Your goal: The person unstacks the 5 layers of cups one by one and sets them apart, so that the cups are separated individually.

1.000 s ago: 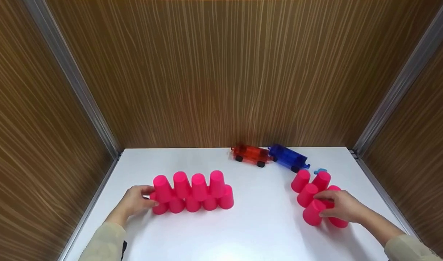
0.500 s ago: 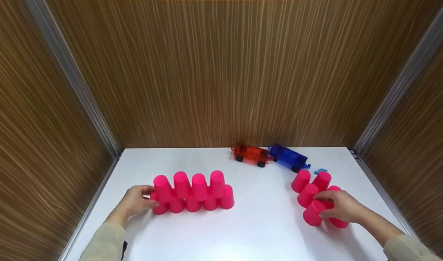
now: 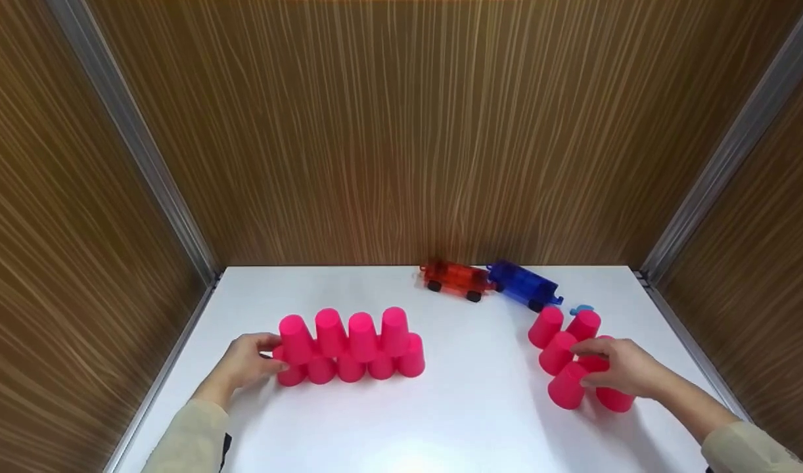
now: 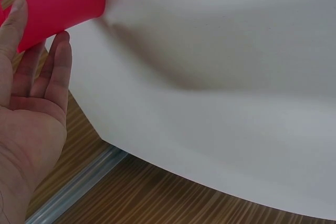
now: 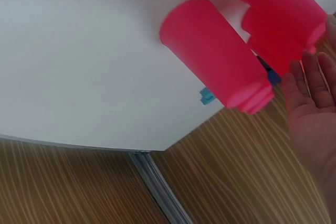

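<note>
In the head view, several pink cups stand upside down in a row at left, the upper cups (image 3: 331,335) resting across the lower cups (image 3: 351,369). My left hand (image 3: 247,361) is at the left end of this row. Its thumb and fingers lie either side of an end cup (image 4: 68,6), the thumb touching it in the left wrist view. A second group of upturned pink cups (image 3: 557,353) stands at right. Over it is my right hand (image 3: 625,371), fingers fairly straight and thumb apart, beside a front cup (image 3: 566,387). The right wrist view shows relaxed fingers near the cups (image 5: 281,9).
A red toy wagon (image 3: 455,281) and a blue one (image 3: 523,286) sit at the back of the white table (image 3: 408,420). A small light-blue piece (image 3: 581,310) lies behind the right cups. Wood-grain panels (image 3: 401,131) enclose the back and sides.
My right hand has shifted slightly right and back, and its thumb and fingers have spread. The front cup at right has tilted or moved slightly. My left hand and its row look unchanged.
</note>
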Demonstrator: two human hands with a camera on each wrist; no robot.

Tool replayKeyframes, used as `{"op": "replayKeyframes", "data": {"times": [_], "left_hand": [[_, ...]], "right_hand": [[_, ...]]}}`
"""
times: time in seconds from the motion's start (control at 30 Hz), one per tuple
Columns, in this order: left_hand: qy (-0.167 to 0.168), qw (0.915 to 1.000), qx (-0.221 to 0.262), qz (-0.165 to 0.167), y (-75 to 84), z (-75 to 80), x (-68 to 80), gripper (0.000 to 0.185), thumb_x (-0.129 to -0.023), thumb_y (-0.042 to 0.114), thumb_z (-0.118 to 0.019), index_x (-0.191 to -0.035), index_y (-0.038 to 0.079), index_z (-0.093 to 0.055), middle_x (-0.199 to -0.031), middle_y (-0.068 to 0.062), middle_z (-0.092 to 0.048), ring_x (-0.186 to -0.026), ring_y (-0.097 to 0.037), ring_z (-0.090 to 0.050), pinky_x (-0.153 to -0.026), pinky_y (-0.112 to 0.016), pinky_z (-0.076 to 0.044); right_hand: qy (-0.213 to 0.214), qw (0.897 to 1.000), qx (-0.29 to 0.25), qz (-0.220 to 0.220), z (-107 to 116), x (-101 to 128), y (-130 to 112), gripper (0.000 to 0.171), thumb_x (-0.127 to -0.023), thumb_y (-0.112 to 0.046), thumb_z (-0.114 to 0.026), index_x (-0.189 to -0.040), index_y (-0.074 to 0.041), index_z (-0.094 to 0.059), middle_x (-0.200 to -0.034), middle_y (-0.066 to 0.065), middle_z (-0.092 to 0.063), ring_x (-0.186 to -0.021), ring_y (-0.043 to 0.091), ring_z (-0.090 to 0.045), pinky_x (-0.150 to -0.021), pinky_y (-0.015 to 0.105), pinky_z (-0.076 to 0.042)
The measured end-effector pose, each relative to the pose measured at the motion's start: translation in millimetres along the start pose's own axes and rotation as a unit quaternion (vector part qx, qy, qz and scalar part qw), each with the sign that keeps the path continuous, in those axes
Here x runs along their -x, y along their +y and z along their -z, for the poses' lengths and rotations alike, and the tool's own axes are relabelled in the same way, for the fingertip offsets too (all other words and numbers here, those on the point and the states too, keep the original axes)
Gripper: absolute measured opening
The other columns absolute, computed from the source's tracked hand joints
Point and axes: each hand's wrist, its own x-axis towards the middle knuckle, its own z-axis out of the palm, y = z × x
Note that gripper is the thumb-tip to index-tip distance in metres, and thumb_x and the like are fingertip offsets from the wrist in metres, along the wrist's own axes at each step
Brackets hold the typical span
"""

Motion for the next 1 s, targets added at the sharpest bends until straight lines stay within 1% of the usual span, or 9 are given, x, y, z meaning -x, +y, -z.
{"op": "replayKeyframes", "data": {"times": [0.17, 0.23, 0.33, 0.43, 0.53, 0.67, 0.73, 0.83, 1.0], "left_hand": [[-0.002, 1.0000, -0.007, 0.002, 1.4, 3.3, -2.0, 0.052, -0.088, 0.009, -0.087, -0.137, 0.004, -0.069, -0.128, -0.013, -0.070, -0.116, -0.033, -0.067, -0.097, -0.045, -0.060], [-0.001, 1.0000, -0.008, 0.000, 1.0, 3.9, -3.0, 0.052, -0.088, 0.009, -0.087, -0.137, 0.003, -0.069, -0.128, -0.014, -0.070, -0.115, -0.034, -0.068, -0.096, -0.045, -0.060], [0.000, 1.0000, -0.008, -0.002, -0.2, 4.0, -4.4, 0.053, -0.087, 0.009, -0.087, -0.136, 0.002, -0.069, -0.128, -0.015, -0.070, -0.115, -0.035, -0.068, -0.096, -0.045, -0.060], [-0.002, 0.9999, -0.012, -0.008, -0.9, 3.6, -4.8, 0.054, -0.088, 0.010, -0.087, -0.137, 0.001, -0.068, -0.130, -0.016, -0.070, -0.117, -0.037, -0.068, -0.097, -0.046, -0.060], [-0.003, 0.9999, -0.012, -0.006, -0.5, 2.9, -4.5, 0.055, -0.088, 0.011, -0.087, -0.138, 0.002, -0.068, -0.130, -0.015, -0.069, -0.118, -0.037, -0.067, -0.098, -0.046, -0.059], [-0.003, 1.0000, -0.006, -0.003, -0.6, 1.5, -3.7, 0.054, -0.088, 0.010, -0.088, -0.138, 0.003, -0.068, -0.130, -0.014, -0.069, -0.118, -0.035, -0.067, -0.098, -0.046, -0.059], [-0.005, 0.9999, -0.009, -0.007, -1.0, 1.2, -3.2, 0.054, -0.088, 0.009, -0.087, -0.138, 0.002, -0.068, -0.130, -0.014, -0.069, -0.118, -0.035, -0.067, -0.099, -0.047, -0.059], [-0.003, 0.9999, -0.009, -0.002, -1.1, 0.9, -2.6, 0.052, -0.089, 0.010, -0.086, -0.138, 0.005, -0.069, -0.130, -0.013, -0.070, -0.117, -0.033, -0.067, -0.099, -0.047, -0.059], [-0.003, 0.9999, -0.013, 0.002, -2.2, 1.2, -1.8, 0.052, -0.089, 0.011, -0.086, -0.138, 0.006, -0.069, -0.130, -0.011, -0.069, -0.116, -0.031, -0.067, -0.099, -0.047, -0.059]], "right_hand": [[0.015, 0.999, 0.011, 0.045, 11.5, -1.3, -27.8, 0.067, -0.080, -0.023, -0.095, -0.139, -0.008, -0.067, -0.128, 0.015, -0.069, -0.119, 0.043, -0.064, -0.078, 0.045, -0.065], [0.023, 0.997, 0.022, 0.076, 13.9, -3.6, -42.4, 0.065, -0.082, -0.024, -0.093, -0.139, -0.009, -0.068, -0.129, 0.015, -0.069, -0.119, 0.044, -0.064, -0.078, 0.044, -0.065], [0.033, 0.993, 0.033, 0.112, 13.0, -9.8, -65.9, 0.060, -0.085, -0.028, -0.091, -0.139, -0.014, -0.069, -0.131, 0.010, -0.070, -0.122, 0.040, -0.064, -0.081, 0.043, -0.064], [0.036, 0.989, 0.034, 0.142, 7.7, -18.6, -89.4, 0.058, -0.087, -0.032, -0.089, -0.140, -0.017, -0.069, -0.134, 0.006, -0.070, -0.124, 0.036, -0.064, -0.087, 0.045, -0.063], [0.033, 0.987, 0.016, 0.158, -1.0, -28.7, -113.3, 0.058, -0.089, -0.034, -0.088, -0.142, -0.020, -0.068, -0.137, 0.003, -0.069, -0.128, 0.034, -0.063, -0.094, 0.048, -0.061], [0.030, 0.981, -0.015, 0.190, -15.1, -44.9, -145.0, 0.056, -0.091, -0.034, -0.086, -0.143, -0.021, -0.068, -0.140, 0.002, -0.068, -0.133, 0.033, -0.061, -0.102, 0.053, -0.057], [0.031, 0.978, -0.033, 0.202, -22.3, -53.0, -159.9, 0.055, -0.092, -0.034, -0.085, -0.143, -0.022, -0.068, -0.139, 0.001, -0.068, -0.133, 0.032, -0.061, -0.104, 0.052, -0.055], [0.036, 0.975, -0.070, 0.209, -32.9, -64.4, -179.8, 0.054, -0.092, -0.032, -0.086, -0.142, -0.024, -0.068, -0.137, -0.002, -0.069, -0.133, 0.029, -0.061, -0.108, 0.050, -0.053], [0.044, 0.968, -0.134, 0.207, -53.2, -82.1, -203.3, 0.051, -0.092, -0.027, -0.087, -0.140, -0.021, -0.069, -0.134, -0.001, -0.070, -0.130, 0.026, -0.064, -0.111, 0.046, -0.051]]}}
